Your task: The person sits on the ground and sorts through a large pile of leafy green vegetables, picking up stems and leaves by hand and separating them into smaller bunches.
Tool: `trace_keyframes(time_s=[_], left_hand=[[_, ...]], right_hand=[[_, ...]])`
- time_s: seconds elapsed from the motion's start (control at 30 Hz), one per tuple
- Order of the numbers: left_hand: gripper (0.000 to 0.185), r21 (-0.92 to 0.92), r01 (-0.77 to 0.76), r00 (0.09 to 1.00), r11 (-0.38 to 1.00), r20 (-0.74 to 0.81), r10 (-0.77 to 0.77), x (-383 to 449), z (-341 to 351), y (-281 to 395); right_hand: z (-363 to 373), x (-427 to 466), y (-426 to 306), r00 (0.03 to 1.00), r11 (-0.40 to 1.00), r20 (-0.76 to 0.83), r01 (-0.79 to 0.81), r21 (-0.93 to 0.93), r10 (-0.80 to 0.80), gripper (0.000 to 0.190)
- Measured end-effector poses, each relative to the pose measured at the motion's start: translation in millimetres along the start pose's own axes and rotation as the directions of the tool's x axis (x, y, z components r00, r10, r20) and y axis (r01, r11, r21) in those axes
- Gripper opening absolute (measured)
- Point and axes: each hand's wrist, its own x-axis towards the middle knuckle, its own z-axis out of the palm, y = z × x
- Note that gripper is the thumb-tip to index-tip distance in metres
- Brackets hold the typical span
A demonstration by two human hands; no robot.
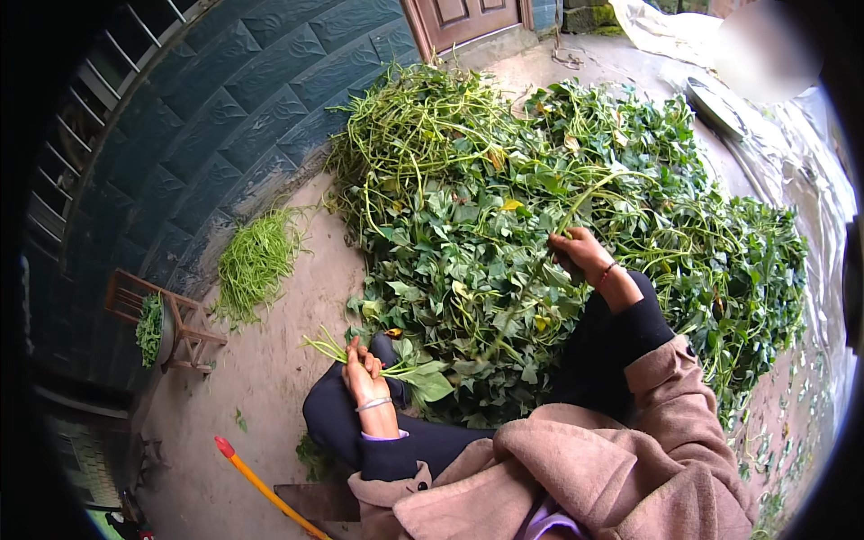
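Observation:
My left hand point(364, 374) is closed around a small bunch of leafy stems point(424, 380). The bare stem ends stick out to the left, and broad green leaves hang out on the right. Over the large heap of leafy green vines point(466, 256), my right hand point(586, 255) grips a long pale-green vine point(582, 201). One length of it arches up and to the right above the heap; a blurred strand trails below the hand. The fingertips of my right hand are partly hidden.
A pile of stripped green stems point(260, 260) lies on the concrete floor beside the tiled wall point(223, 121). A wooden chair point(192, 334) carries a bowl of leaves point(150, 331). A yellow pole with a red tip point(260, 482) is at lower left. Plastic sheeting point(803, 155) lies at right.

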Motion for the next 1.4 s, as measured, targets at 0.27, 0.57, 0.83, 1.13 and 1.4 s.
trace_keyframes(time_s=[0.27, 0.57, 0.83, 1.13, 1.4], left_hand=[[0.028, 0.054, 0.108, 0.976, 0.993, 0.182, -0.116, -19, 17, -3], [0.035, -0.057, 0.108, 0.912, 0.992, 0.403, -0.076, -15, 46, -3], [0.035, 0.003, 0.266, 0.872, 0.964, 0.426, -0.241, -28, 59, -24], [0.033, 0.124, 0.312, 0.821, 0.942, 0.463, -0.333, -32, 71, -40], [0.029, 0.222, 0.328, 0.826, 0.918, 0.404, -0.393, -26, 62, -48]], right_hand=[[65, 76, -195, 0.945, 0.810, 0.025, 0.293, -0.508, -0.326, 0.034], [113, 74, -147, 0.597, 0.442, 0.401, 0.794, -0.417, -0.695, 0.019], [110, 0, 15, 0.847, 0.905, 0.531, -0.223, 0.363, -0.004, 0.037], [108, 0, 10, 0.724, 0.699, 0.652, -0.345, 0.627, -0.228, 0.050], [116, -14, 8, 0.774, 0.692, 0.617, -0.370, 0.620, -0.139, 0.051]])
